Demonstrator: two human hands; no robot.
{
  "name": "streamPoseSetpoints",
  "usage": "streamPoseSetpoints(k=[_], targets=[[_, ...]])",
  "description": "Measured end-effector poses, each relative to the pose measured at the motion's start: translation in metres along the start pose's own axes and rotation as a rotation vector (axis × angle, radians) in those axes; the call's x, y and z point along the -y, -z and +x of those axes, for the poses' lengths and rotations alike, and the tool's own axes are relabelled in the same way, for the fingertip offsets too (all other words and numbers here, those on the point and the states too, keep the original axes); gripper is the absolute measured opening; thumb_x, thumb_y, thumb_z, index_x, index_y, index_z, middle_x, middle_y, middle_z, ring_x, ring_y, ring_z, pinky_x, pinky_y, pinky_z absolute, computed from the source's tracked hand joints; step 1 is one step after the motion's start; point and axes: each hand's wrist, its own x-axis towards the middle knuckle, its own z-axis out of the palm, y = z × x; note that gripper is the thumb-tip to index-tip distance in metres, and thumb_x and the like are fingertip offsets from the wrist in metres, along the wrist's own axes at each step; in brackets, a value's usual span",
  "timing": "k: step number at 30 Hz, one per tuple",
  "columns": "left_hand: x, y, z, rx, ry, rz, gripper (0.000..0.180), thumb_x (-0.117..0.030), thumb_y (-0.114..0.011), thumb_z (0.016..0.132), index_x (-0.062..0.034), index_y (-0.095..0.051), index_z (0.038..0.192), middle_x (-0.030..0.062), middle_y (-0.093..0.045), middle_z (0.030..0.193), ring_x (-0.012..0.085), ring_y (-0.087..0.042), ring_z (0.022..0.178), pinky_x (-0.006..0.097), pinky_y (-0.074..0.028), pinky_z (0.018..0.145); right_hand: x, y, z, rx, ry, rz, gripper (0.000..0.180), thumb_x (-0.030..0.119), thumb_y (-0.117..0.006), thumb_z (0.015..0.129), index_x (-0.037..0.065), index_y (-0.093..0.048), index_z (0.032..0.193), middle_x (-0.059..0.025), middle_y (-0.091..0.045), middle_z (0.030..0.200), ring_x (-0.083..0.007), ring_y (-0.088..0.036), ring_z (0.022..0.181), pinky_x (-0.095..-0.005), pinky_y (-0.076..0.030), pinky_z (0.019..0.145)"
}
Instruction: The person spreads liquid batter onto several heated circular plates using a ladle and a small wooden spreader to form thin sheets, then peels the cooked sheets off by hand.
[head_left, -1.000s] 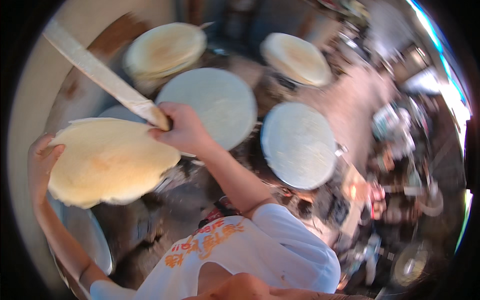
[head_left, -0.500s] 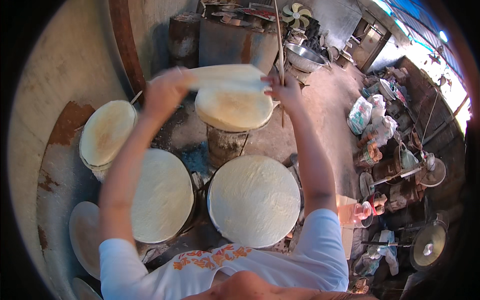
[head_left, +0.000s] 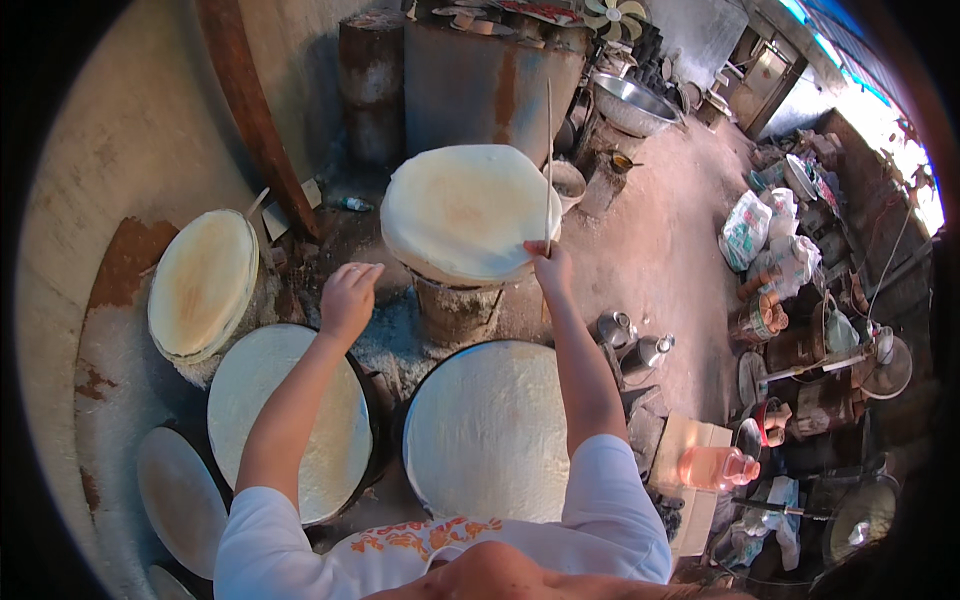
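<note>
Right, here you are at the round stack of pale flatbreads, which sits on a drum-like stand straight ahead of you, its top sheet toasted tan around the middle. Your right hand is at the stack's right edge, thumb and fingers pinching a long thin stick that points up past the rim. Whether those fingertips also touch the top sheet is hard to call from this angle. Over on the other side, your left hand hangs in the air, nothing in it, fingers stretched out and fairly close together, just short of the stack's left edge. Below your forearms lie two broad round griddles, the left griddle and the right griddle, each wearing a pale, creamy layer. Out to your left, a second stack of flatbreads leans at a tilt near the wall, browned at its centre. And on your right, there's a pinkish jug lying beside two metal flasks' patch of floor, the flasks near your elbow.
</note>
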Motion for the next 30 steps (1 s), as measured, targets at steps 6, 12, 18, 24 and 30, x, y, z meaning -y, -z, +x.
streamPoseSetpoints(k=[6, 12, 18, 24, 30], targets=[[-0.036, 0.042, -0.035, 0.01, 0.076, -0.115, 0.03, -0.001, -0.059, 0.079, -0.0044, -0.063, 0.108, 0.0113, -0.061, 0.107, 0.0302, -0.056, 0.101, 0.039, -0.047, 0.085, 0.021, 0.03, -0.038, -0.07, -0.08, -0.117, 0.02, 0.012, -0.057, 0.077, 0.004, -0.07, 0.09, -0.0124, -0.07, 0.084, -0.0231, -0.066, 0.078, -0.0328, -0.049, 0.073], [-0.188, 0.078, -0.129, 0.664, 0.991, -1.586, 0.05, -0.013, -0.064, 0.081, -0.0098, -0.047, 0.128, 0.0055, -0.06, 0.101, 0.0204, -0.061, 0.087, 0.035, -0.052, 0.067, 0.117, -0.005, -0.285, 0.492, -0.175, 0.232, 0.026, 0.018, -0.054, 0.086, 0.003, -0.068, 0.101, -0.011, -0.067, 0.099, -0.0206, -0.061, 0.091, -0.0318, -0.044, 0.086], [-0.278, 0.133, -0.181, 0.691, 1.096, -1.663, 0.027, -0.003, -0.047, 0.086, -0.0008, -0.057, 0.111, -0.005, -0.029, 0.048, 0.0047, -0.026, 0.035, 0.021, -0.028, 0.035, 0.059, 0.213, -0.414, -0.102, 0.233, -0.298, 0.042, 0.021, -0.069, 0.076, 0.007, -0.061, 0.115, -0.0131, -0.058, 0.118, -0.029, -0.054, 0.109, -0.0368, -0.042, 0.094], [-0.294, 0.128, -0.2, 0.441, 1.03, -1.734, 0.028, -0.005, -0.047, 0.087, -0.0014, -0.057, 0.113, -0.0043, -0.029, 0.046, 0.0053, -0.026, 0.034, 0.022, -0.03, 0.035, -0.094, 0.39, -0.513, -0.284, -0.432, -1.233, 0.061, 0.013, -0.071, 0.062, 0.021, -0.057, 0.121, -0.01, -0.054, 0.119, -0.0323, -0.049, 0.112, -0.0419, -0.044, 0.093], [-0.312, 0.147, -0.217, 0.367, 1.146, -1.721, 0.029, -0.012, -0.054, 0.089, 0.0004, -0.055, 0.114, -0.0037, -0.035, 0.047, 0.0047, -0.03, 0.035, 0.022, -0.028, 0.035, -0.121, 0.414, -0.521, -0.106, -0.243, -0.613, 0.059, 0.012, -0.07, 0.066, 0.014, -0.052, 0.122, -0.0139, -0.057, 0.108, -0.0302, -0.054, 0.103, -0.0405, -0.044, 0.092]])
